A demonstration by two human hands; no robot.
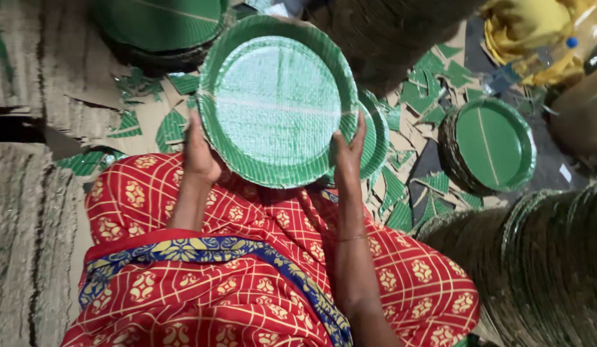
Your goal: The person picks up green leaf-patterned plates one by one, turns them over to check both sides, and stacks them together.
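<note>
Step looks like checking a finished plate point(277, 103) – held up face-on over lap, both hands on lower rim. Left hand point(200, 153) cups lower-left edge, right hand point(348, 149) pinches lower-right edge, thumb on front. Another plate just behind on right side. Next move probably needs firm two-hand grip and gentle setdown on stack point(491, 146), well right – rim bends easy. Scraps point(433, 83) all over floor.

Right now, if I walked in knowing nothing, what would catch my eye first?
The big round green paper plate, held up at centre by the left hand and right hand at its lower rim. Below it spreads a red patterned cloth over the lap. Stacks of green plates stand at right, with green offcuts scattered on the floor.
</note>
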